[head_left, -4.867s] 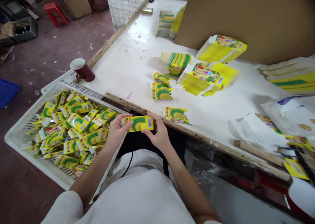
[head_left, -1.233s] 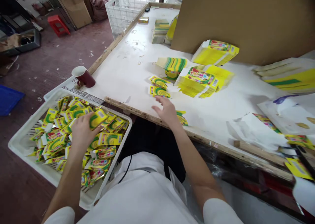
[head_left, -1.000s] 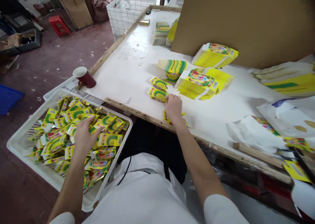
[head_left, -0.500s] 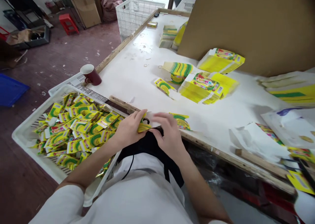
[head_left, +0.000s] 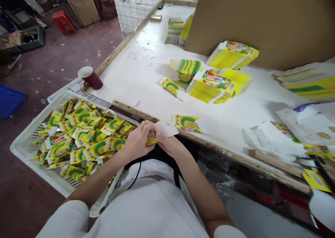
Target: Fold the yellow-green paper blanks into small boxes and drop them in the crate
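At the table's near edge, my left hand (head_left: 138,142) is closed round a small yellow cardboard box (head_left: 151,140), most of which the fingers hide. A white flap (head_left: 167,129) of the box stands out above my right hand (head_left: 169,144), whose fingers are closed on the box's open end. Just beyond the hands lies a flat yellow-and-green carton (head_left: 187,123) on the white table (head_left: 131,81). To the left, a white plastic crate (head_left: 24,144) holds many small yellow boxes (head_left: 86,133), piled loosely.
Stacks of flat yellow cartons (head_left: 211,86) stand mid-table, with one carton (head_left: 171,87) lying beside them. A maroon mug (head_left: 93,80) sits at the left edge. A large brown cardboard sheet (head_left: 259,25) rises at the back. Wooden strips (head_left: 133,110) border the table.
My right hand has come in from the right and closed on the box beside my left hand. The white flap now shows clearly. The view has shifted slightly.
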The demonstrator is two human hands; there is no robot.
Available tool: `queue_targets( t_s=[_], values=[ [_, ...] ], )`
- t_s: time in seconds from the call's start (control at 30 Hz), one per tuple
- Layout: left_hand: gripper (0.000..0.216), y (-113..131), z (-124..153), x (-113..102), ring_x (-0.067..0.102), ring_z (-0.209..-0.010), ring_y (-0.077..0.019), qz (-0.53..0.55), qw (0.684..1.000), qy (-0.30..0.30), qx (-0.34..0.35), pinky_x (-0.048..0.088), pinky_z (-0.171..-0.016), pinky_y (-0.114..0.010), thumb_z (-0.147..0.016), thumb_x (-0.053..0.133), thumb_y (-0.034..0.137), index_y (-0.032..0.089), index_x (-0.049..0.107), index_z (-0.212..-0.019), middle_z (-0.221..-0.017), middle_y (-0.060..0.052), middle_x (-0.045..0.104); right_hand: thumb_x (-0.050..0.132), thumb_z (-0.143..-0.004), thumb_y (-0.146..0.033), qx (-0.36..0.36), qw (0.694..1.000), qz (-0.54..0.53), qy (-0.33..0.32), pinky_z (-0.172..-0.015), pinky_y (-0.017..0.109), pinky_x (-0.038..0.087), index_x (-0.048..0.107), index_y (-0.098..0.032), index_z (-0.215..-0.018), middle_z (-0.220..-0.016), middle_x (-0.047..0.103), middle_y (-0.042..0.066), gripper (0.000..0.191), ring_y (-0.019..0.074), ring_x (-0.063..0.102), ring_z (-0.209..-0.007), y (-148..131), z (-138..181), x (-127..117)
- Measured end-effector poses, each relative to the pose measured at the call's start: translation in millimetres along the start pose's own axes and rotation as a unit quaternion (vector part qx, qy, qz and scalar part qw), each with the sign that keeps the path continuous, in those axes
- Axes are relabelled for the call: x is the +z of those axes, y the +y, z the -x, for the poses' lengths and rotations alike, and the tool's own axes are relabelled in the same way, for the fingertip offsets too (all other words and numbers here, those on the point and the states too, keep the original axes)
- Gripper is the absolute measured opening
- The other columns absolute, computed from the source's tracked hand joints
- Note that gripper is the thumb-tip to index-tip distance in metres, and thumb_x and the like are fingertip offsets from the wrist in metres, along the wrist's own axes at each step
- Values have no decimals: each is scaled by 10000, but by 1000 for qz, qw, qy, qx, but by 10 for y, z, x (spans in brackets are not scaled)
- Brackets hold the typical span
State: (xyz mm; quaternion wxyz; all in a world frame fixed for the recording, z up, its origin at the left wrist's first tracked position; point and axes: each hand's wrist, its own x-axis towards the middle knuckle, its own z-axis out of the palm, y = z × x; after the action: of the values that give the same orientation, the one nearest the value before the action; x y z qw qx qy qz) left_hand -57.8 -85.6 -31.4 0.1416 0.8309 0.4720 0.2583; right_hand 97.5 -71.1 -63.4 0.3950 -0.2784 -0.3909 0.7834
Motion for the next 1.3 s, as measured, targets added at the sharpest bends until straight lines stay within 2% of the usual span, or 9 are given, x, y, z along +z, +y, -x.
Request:
queue_targets(
  t_s=[0.13,0.23,0.37,0.53,0.67,0.77,0.97,1.1,1.3],
  values=[
    [487,-68,10,46,664,-893,-204,12,999,-23,-33,531,-686,-296,-742,615,176,238,388,-1169,-1066,-49,575,586,-825,-702,-75,991,95,49,-1218,460,323,294,-273,-1555,-1598,393,75,896,266,392,-1465,103,70,29],
    [609,-122,4,98,662,-941,-215,37,998,-35,-38,541,-719,-311,-739,608,180,225,339,-1283,-1144,-85,578,574,-912,-553,-162,949,264,48,-1223,442,314,110,-286,-1596,-1643,295,58,869,245,337,-1495,136,142,104],
    [596,-145,-9,157,574,-1136,-250,10,999,38,-13,544,-880,-364,-758,592,147,193,346,-1298,-1243,-144,492,495,-976,-243,-235,899,355,97,-1201,400,367,347,-326,-1535,-1575,435,32,584,212,443,-1434,160,136,144],
    [560,-129,65,22,548,-1153,-297,-52,994,50,-81,502,-956,-463,-772,691,228,174,420,-1259,-1206,-140,558,543,-954,-226,-250,885,347,185,-1130,387,465,451,-323,-1482,-1500,534,53,544,219,546,-1352,200,98,35],
    [479,-140,114,-118,613,-1061,-272,-58,995,9,-81,509,-922,-425,-770,723,235,194,514,-1199,-1123,-93,637,598,-936,-253,-274,845,448,103,-1142,389,451,522,-355,-1425,-1633,321,25,505,248,422,-1448,240,129,-60],
    [483,-145,98,-151,629,-1054,-275,-66,995,-7,-70,509,-915,-418,-765,746,281,181,549,-1195,-1122,-99,657,569,-950,-261,-278,826,481,92,-1107,382,485,646,-320,-1311,-1634,323,41,374,255,437,-1439,200,150,-123],
    [503,-140,27,-166,644,-1036,-267,-42,997,-31,-57,510,-910,-399,-738,758,296,187,572,-1192,-1132,-88,676,677,-879,-288,-209,845,493,22,-1105,462,470,757,-287,-1124,-1498,525,97,258,279,548,-1339,-116,157,-219],
    [448,-117,0,-173,640,-1038,-273,-75,996,-15,-39,488,-914,-415,-784,707,277,190,570,-1202,-1132,-95,679,735,-820,-286,-202,865,450,91,-1104,489,458,778,-271,-1012,-1426,585,106,198,292,578,-1296,-139,115,-175],
    [485,-100,-30,-123,622,-1071,-283,-80,996,-16,-38,469,-918,-414,-824,696,346,192,528,-1252,-1161,-107,663,679,-864,-362,-185,927,306,114,-1128,464,429,650,-253,-1219,-1452,544,126,372,275,497,-1378,40,86,-83]
  ],
)
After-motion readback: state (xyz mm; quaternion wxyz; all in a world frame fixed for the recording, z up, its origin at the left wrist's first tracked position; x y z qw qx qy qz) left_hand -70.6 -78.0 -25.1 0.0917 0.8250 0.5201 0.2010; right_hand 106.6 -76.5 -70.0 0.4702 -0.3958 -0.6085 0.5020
